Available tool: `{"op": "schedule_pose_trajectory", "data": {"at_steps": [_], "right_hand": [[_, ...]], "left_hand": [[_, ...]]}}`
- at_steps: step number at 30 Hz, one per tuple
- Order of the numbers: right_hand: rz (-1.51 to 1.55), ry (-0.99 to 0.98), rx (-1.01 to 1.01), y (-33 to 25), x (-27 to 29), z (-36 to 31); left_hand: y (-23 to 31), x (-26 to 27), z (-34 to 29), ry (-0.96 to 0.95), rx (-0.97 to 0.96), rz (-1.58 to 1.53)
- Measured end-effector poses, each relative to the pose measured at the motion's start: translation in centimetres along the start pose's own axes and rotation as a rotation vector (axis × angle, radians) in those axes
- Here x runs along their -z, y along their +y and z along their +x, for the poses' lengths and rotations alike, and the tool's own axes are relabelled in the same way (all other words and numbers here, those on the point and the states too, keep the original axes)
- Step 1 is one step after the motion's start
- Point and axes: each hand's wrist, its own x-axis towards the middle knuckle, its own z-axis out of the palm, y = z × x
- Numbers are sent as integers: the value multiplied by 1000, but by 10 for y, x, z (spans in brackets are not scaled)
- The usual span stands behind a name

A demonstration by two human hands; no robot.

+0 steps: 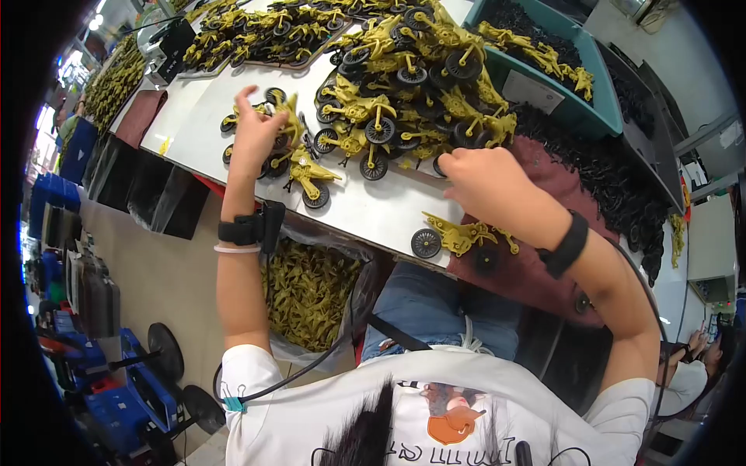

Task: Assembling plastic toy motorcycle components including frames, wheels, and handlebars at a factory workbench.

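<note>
My left hand [260, 128] is over a small group of yellow toy motorcycles with black wheels at the left of the table. Its index finger and thumb are apart, beside a blurred yellow toy motorcycle [293, 123]. Another toy motorcycle [308, 172] lies just below it. At the right edge of the big pile of toy motorcycles [381, 105], my right hand [486, 179] has its fingers curled together at a black wheel [439, 165]. Whether that wheel belongs to a toy is hidden. Nearer me, a yellow toy motorcycle [458, 237] lies across the white table and a dark red cloth.
A teal bin [606, 109] with yellow and black parts stands at the back right. Loose black parts [614, 186] are heaped on the dark red cloth [505, 279]. Below the table edge sits a lined container of yellow parts [307, 299]. Another person [688, 380] is at far right.
</note>
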Motion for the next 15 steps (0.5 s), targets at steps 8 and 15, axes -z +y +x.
{"op": "schedule_pose_trajectory", "data": {"at_steps": [8, 15], "right_hand": [[-275, 83, 201, -7, -10, 19], [-281, 180, 334, -6, -26, 44]], "left_hand": [[6, -11, 2, -28, -71, 805], [-1, -1, 3, -80, -25, 839]]}}
